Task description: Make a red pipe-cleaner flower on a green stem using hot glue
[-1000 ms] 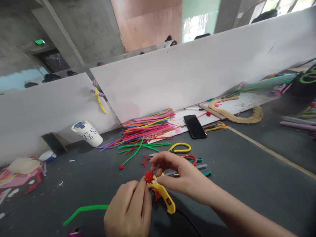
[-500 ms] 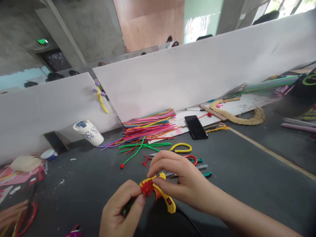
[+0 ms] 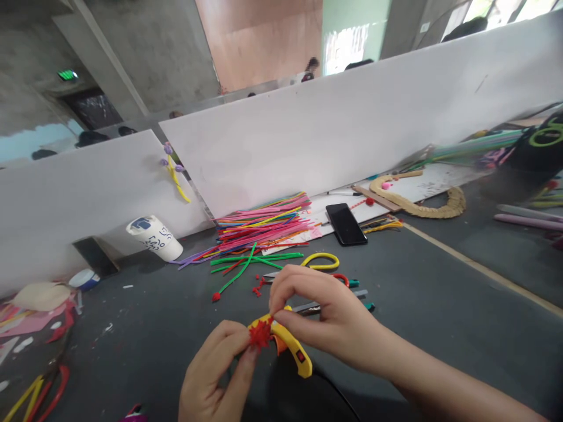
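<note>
A small spiky red flower (image 3: pixel 259 334), apparently made of fuzzy pipe cleaner, is pinched between the thumb and index finger of my left hand (image 3: pixel 220 366). From the other side, the thumb and fingertips of my right hand (image 3: pixel 319 316) close on the flower's upper right edge. Whether they grip a separate red piece there is too small to tell. Just behind the flower, a yellow hot glue gun (image 3: pixel 294 346) with an orange trigger lies on the dark table, partly covered by my hands. Past my right hand are yellow-handled scissors (image 3: pixel 323 261), partly hidden.
Green pipe cleaners (image 3: pixel 240 272) and a colourful bundle of pipe cleaners (image 3: pixel 264 225) lie farther back. Beside them are a black phone (image 3: pixel 346 224) and a white paper cup (image 3: pixel 158 239). Red-handled scissors (image 3: pixel 57 387) lie at left. A white partition (image 3: pixel 334 135) bounds the table's back.
My right fingertips have drawn together into a pinch at the flower's edge. My left hand keeps its hold on the flower. The view has shifted slightly.
</note>
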`<state>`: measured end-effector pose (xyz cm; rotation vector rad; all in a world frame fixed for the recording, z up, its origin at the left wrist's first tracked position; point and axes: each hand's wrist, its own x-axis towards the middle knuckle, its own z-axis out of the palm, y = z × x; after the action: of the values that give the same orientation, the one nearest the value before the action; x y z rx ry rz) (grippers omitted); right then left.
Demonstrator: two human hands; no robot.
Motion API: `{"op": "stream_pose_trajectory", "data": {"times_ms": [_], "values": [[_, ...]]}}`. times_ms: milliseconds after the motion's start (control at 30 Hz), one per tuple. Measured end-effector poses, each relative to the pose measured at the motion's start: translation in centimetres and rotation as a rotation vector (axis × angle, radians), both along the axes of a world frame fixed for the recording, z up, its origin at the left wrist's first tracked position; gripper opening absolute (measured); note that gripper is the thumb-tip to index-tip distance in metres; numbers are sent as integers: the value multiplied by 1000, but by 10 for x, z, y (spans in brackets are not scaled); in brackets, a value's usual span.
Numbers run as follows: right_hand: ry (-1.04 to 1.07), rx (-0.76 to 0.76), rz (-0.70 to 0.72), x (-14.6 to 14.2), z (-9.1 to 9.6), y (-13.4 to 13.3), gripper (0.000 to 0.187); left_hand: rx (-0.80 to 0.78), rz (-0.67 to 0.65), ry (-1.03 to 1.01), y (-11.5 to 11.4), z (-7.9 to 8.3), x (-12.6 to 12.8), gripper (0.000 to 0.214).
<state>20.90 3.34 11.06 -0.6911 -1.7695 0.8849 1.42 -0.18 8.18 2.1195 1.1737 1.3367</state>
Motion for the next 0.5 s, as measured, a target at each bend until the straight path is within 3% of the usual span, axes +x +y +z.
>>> {"op": "stream_pose_trajectory", "data": {"times_ms": [267, 500], "values": [[133, -111, -128, -4, -10, -4, 13, 40, 119, -165, -8, -14, 10, 15], [185, -199, -13, -23, -20, -9, 13, 231, 151, -269, -11, -15, 19, 11]]}}
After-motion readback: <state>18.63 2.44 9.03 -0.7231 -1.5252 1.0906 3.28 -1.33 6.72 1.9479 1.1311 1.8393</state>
